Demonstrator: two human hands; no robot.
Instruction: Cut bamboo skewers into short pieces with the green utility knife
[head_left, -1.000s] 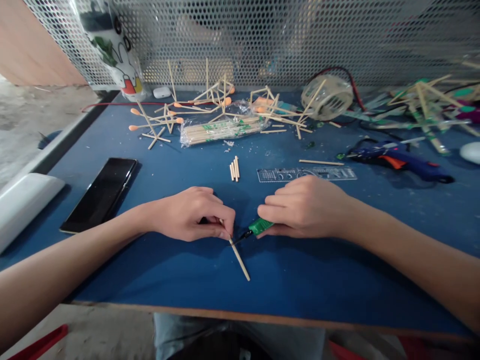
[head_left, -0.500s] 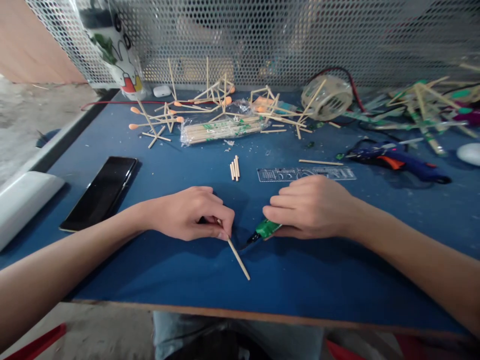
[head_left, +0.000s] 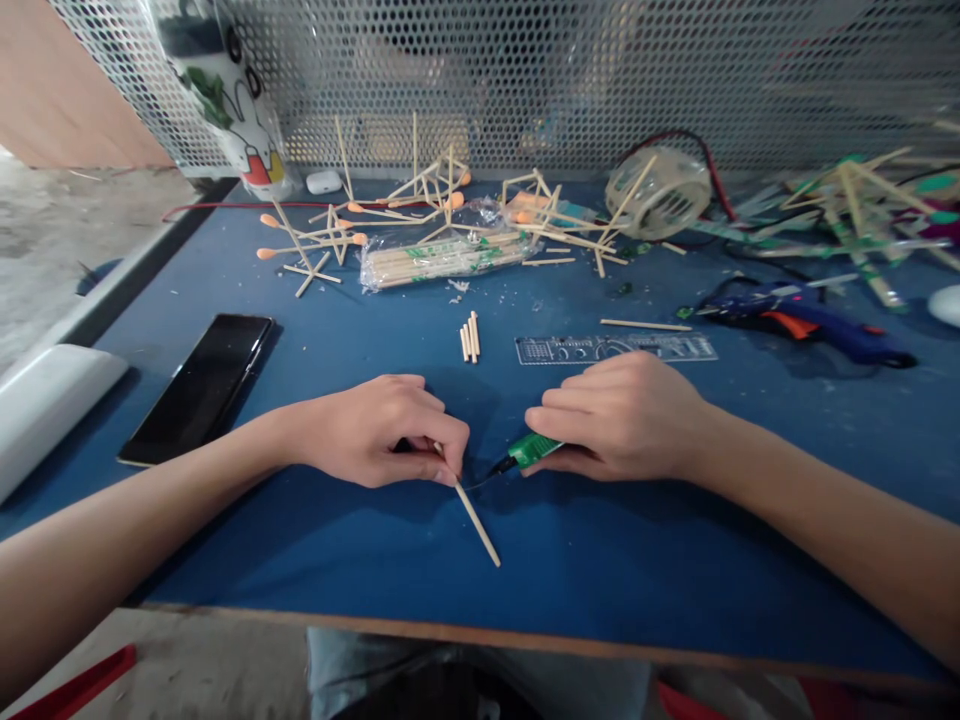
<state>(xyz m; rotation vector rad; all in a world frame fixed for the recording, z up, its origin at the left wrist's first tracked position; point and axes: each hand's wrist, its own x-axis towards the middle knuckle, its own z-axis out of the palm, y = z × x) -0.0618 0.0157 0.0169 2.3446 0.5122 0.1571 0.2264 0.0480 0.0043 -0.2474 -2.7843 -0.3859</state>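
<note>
My left hand (head_left: 405, 432) pinches a thin wooden stick (head_left: 480, 530) between thumb and fingers; its free end slants down toward the table's near edge. My right hand (head_left: 622, 420) is closed around a green utility knife (head_left: 534, 450) whose dark tip and thin blade point left. The blade's end is at the stick, just below my left fingertips; whether it cuts into the wood I cannot tell. Beyond the hands lie several short cut sticks (head_left: 469, 337) side by side. A clear ruler (head_left: 540, 349) lies flat behind my right hand, with a single stick (head_left: 646, 325) beyond it.
On the left are a black phone (head_left: 202, 385) and a white case (head_left: 56, 405). Stick structures (head_left: 435, 190) and a wrapped stick bundle (head_left: 442, 259) stand at the back. A blue glue gun (head_left: 817, 318) lies right. A bottle (head_left: 240, 120) stands by the perforated metal panel (head_left: 495, 80).
The knife has moved slightly left and up, bringing its blade to the stick near my left fingertips. My left hand has barely moved.
</note>
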